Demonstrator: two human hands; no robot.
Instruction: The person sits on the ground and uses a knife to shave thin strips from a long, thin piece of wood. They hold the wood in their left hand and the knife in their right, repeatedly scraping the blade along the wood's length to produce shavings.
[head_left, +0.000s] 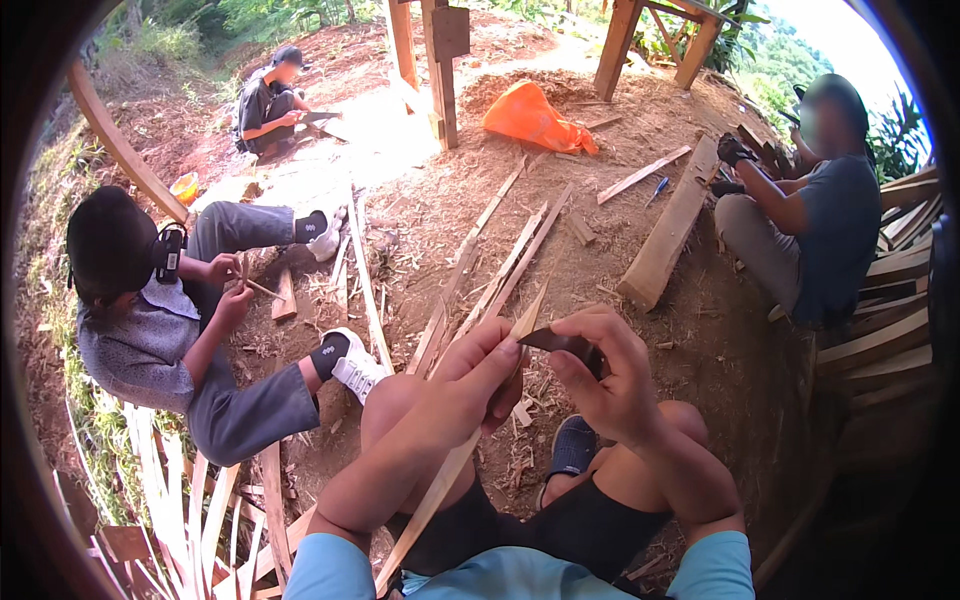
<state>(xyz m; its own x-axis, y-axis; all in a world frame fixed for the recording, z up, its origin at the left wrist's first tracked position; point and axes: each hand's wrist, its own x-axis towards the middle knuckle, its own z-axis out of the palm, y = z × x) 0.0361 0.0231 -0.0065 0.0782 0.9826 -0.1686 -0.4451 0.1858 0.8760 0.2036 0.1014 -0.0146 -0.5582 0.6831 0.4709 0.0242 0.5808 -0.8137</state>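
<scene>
My left hand (470, 365) is closed around a long, pale strip of wood (432, 500). The strip slants from beside my lap up past my fingers, ending in a thin point beyond them. In my right hand (612, 375), a dark knife blade (550, 341) is gripped between thumb and fingers. Its pointed end meets the strip just by my left thumb. The knife's handle is hidden by my right hand. Both hands are above my knees, close together.
Long wooden strips (500, 275) and shavings lie ahead on the dirt, with a thick plank (675, 230) and an orange sack (535, 115) beyond. People sit at left (150, 320), far left (268, 105) and right (830, 210). More strips (215, 520) are piled at lower left.
</scene>
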